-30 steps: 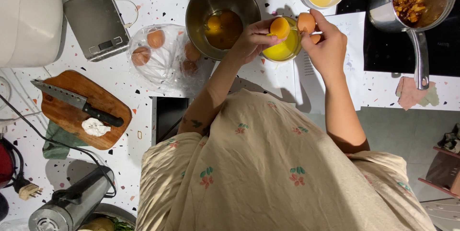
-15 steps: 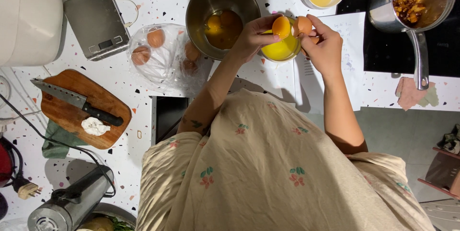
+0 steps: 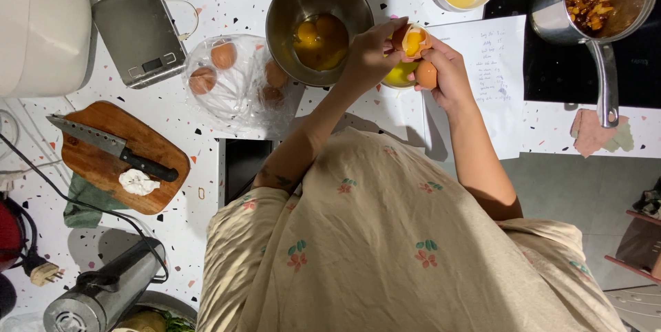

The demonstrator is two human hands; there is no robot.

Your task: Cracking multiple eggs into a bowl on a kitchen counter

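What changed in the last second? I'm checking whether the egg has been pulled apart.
The left hand has lifted its shell half, yolk inside, slightly up from the small yellow bowl; the right hand has dropped its shell half lower, so the halves have parted. The steel bowl, bagged eggs, knife and saucepan stayed put.

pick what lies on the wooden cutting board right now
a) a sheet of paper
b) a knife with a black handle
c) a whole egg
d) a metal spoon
b: a knife with a black handle lies across the wooden cutting board, next to a small white lump; the eggs sit in the clear bag and the sheet of paper is by the pan.
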